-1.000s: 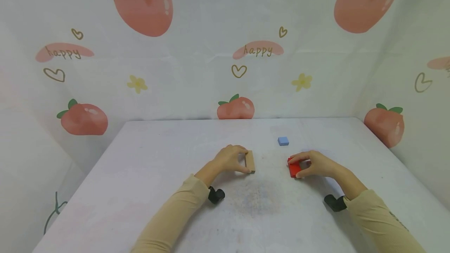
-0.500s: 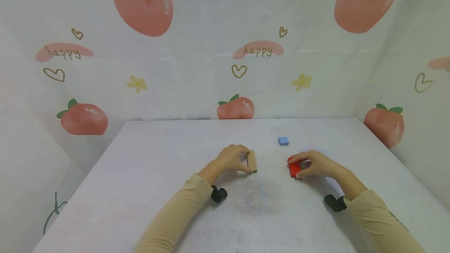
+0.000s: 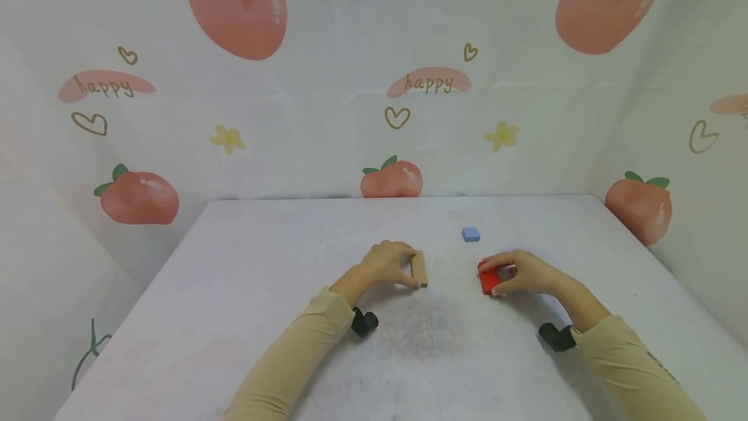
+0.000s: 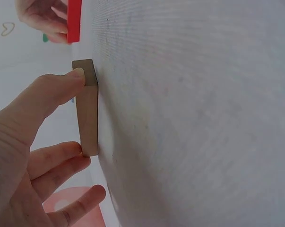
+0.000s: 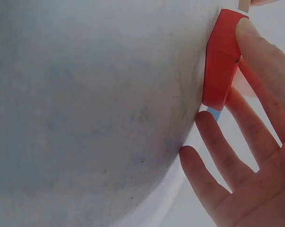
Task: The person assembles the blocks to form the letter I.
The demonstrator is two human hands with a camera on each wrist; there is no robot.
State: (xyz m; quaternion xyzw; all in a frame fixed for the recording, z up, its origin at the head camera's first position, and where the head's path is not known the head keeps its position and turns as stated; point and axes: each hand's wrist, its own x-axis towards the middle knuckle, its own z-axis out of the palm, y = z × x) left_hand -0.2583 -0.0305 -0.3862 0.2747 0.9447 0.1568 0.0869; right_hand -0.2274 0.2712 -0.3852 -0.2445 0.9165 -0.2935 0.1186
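Observation:
My left hand [image 3: 387,264] pinches a flat tan wooden block [image 3: 419,269] by its two ends, thumb at the near end and fingers at the far end. In the left wrist view the wooden block [image 4: 88,118] sits on the table surface under that grip. To the right, my right hand [image 3: 524,273] pinches a red block [image 3: 488,280] the same way, thumb in front and fingertips behind. The right wrist view shows the red block [image 5: 222,61] low against the table, with other fingers spread beside it. A gap separates the two blocks.
A small blue block [image 3: 470,234] lies on the white table [image 3: 292,232], beyond the two hands and nearer the red block. Behind the table's far edge hangs a white cloth [image 3: 327,51] printed with fruit. Dark smudges mark the table between the forearms.
My left hand has slid the wooden block slightly to the right, mostly in the earlier half second. The right hand, red block and blue block have stayed in place.

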